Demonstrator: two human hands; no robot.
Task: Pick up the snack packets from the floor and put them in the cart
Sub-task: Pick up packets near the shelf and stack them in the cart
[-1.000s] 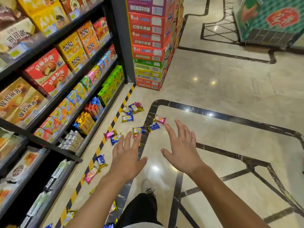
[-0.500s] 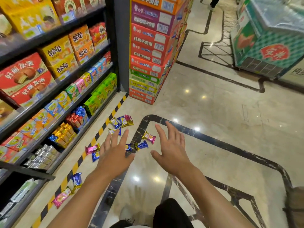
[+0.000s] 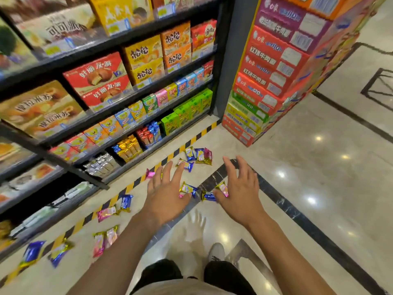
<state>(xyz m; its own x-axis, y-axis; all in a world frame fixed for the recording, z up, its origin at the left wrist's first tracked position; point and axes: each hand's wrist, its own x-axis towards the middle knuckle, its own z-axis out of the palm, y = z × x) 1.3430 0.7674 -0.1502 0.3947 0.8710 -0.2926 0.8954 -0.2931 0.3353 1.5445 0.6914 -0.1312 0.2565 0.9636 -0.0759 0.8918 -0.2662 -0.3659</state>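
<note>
Hovering empty with fingers spread, left hand (image 3: 168,195) and right hand (image 3: 241,193) flank a blue packet (image 3: 209,196) lying crosswise.

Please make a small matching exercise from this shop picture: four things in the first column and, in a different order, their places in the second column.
Things:
1. left hand
2. right hand
3. stack of cartons
4. green boxes

Places:
A. on the lowest shelf, at its far end, next to the grey pillar
B. open above the floor, over the yellow and blue packet
C. on the floor, right of the grey pillar
D. open above the floor, by the pink and gold packet

Pairs: 1-B, 2-D, 3-C, 4-A
</note>
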